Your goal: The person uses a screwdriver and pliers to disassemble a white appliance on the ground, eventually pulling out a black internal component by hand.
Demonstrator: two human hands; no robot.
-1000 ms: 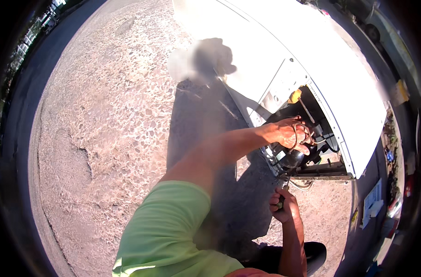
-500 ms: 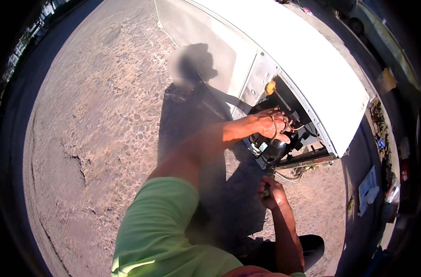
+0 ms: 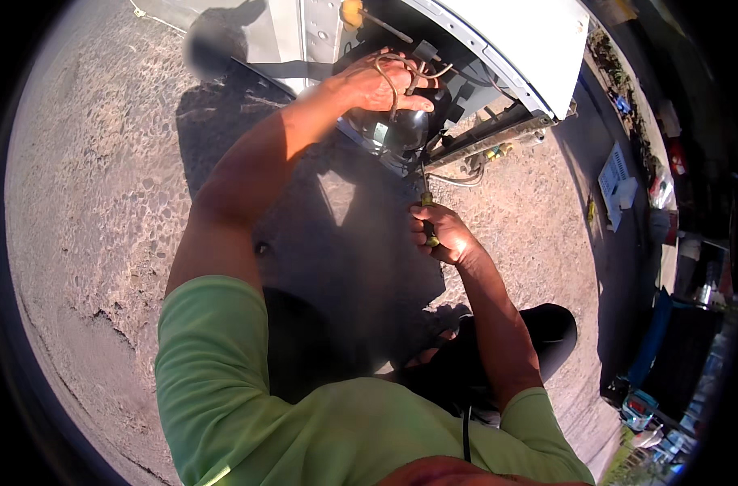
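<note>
A large white appliance point(image 3: 515, 36), which looks like a refrigerator, has an open compartment with a rounded black compressor point(image 3: 411, 125) inside. My left hand point(image 3: 373, 87) lies over the top of the compressor, thumb and fingers spread. A thin bent tube point(image 3: 383, 69) loops across its back. Just below the compartment, my right hand point(image 3: 450, 235) is closed around the yellow-green handle of a screwdriver point(image 3: 427, 199). Its thin shaft points up toward the compressor's lower edge; whether the tip touches anything, I cannot tell.
A metal rail point(image 3: 490, 142) edges the compartment, with thin tubes point(image 3: 460, 180) hanging beside it. Near the compartment's far corner sits an orange-yellow lump point(image 3: 351, 14). Rough stony ground point(image 3: 110, 202) spreads left. A white perforated panel point(image 3: 614, 182) and litter lie along the right.
The whole scene has shifted up and left in view. My right hand appears farther from the compressor, and more of the screwdriver shows. My left hand stays on the compressor.
</note>
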